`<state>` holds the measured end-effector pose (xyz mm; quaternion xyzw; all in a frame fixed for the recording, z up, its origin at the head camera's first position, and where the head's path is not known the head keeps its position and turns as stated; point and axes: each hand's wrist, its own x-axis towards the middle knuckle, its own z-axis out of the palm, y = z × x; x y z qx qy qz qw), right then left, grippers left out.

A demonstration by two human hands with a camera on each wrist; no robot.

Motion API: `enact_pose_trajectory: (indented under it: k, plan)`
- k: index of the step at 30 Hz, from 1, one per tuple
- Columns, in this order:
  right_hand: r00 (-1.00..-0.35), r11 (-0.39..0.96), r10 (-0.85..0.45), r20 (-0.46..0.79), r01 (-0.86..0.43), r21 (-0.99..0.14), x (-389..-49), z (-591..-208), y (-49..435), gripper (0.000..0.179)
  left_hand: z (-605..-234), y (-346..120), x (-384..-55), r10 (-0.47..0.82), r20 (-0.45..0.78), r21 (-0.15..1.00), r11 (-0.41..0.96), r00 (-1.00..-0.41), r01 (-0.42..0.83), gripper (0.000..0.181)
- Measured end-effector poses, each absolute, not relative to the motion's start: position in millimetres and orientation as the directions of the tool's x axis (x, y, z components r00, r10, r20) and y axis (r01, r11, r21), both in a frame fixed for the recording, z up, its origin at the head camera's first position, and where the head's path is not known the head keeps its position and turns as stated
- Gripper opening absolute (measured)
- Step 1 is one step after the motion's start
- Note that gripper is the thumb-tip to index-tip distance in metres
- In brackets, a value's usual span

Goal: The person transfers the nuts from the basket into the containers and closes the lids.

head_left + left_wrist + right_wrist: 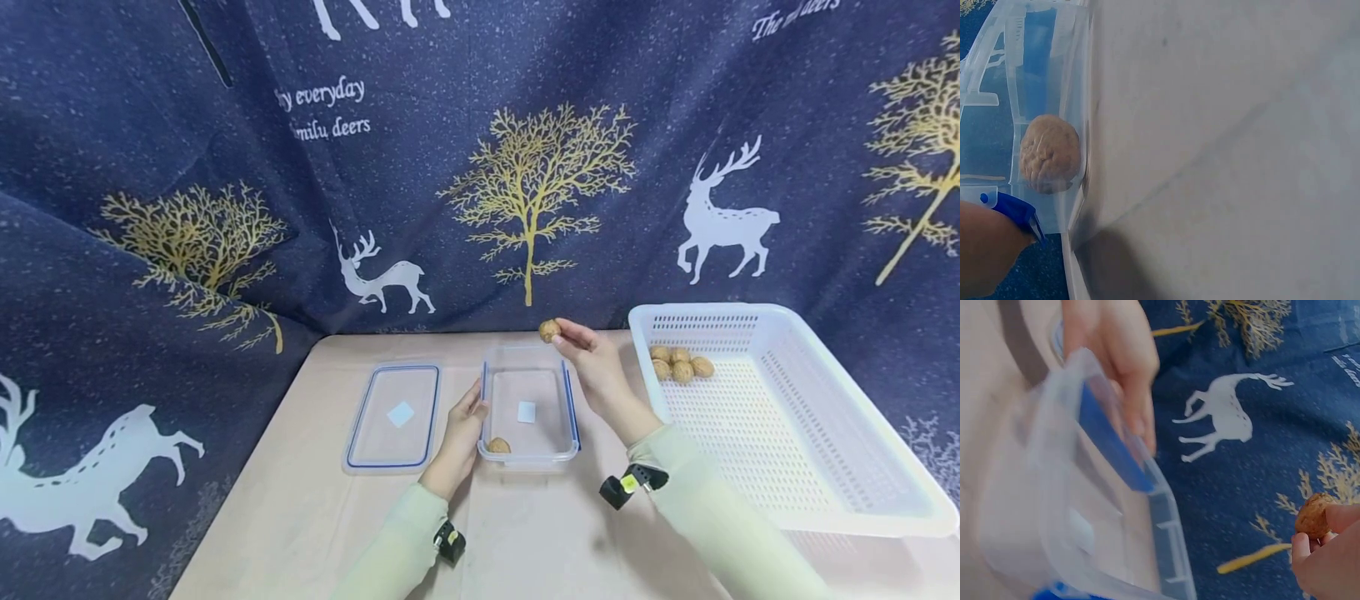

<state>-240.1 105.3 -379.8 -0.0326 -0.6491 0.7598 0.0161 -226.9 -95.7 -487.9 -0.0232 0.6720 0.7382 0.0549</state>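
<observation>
Between the fingertips of my right hand (597,372) is a walnut (550,332), held up above the far right corner of a clear plastic food container (528,457). The right wrist view also shows this walnut (1315,515) pinched by thumb and fingers. My left hand (459,433) holds the container's left side, beside one of its blue side clips (1110,437). Inside, another walnut (498,446) lies in the near left corner; the left wrist view shows that walnut (1050,153) through the clear wall. A pale label (527,412) is on the container's bottom.
Left of the container lies its flat clear lid (382,400) with a blue seal and a pale label. At the right stands a large white perforated basket (757,433), with several walnuts (681,367) in its far left corner. A dark blue patterned cloth (480,208) hangs behind the table.
</observation>
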Motion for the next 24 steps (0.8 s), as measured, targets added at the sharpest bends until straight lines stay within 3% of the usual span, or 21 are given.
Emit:
enact_pose_trajectory:
  k: [14,24]
  plan:
    - [-0.993,-0.223,0.062,-0.102,0.086,-0.971,-229.4,-428.8,71.4,0.041,-489.4,-96.3,-226.8,0.042,-0.128,0.989,-0.065,-0.991,-0.131,0.052]
    - [-0.985,-0.143,0.02,-0.17,0.166,-0.976,-225.3,-463.8,54.2,0.039,-490.6,-95.1,-227.3,0.042,-0.089,0.991,-0.092,-0.995,-0.093,0.052]
